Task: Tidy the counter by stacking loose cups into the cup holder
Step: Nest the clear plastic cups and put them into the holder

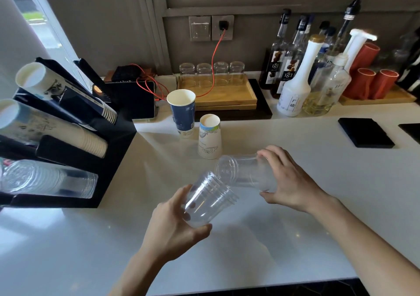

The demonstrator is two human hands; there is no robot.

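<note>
Fingers of the left hand (175, 223) wrap a short stack of clear plastic cups (208, 199), tilted with its rims up and to the right; those of the right hand (288, 182) close round a single clear cup (246, 173) lying almost on its side, its base toward the stack's open mouth and just beside it. Both are held above the white counter (295, 239). The step in hand looks like nesting the single cup into the stack, and it would go best if the two axes were lined up first, the base sent in squarely, and the grip kept light so the thin walls do not buckle. Farther out, a blue paper cup (183, 116) stands upright and a white paper cup (209, 136) stands inverted, both loose. At the left, the black cup holder (109, 159) has clear cups in its lowest slot, where this stack likely belongs.
</note>
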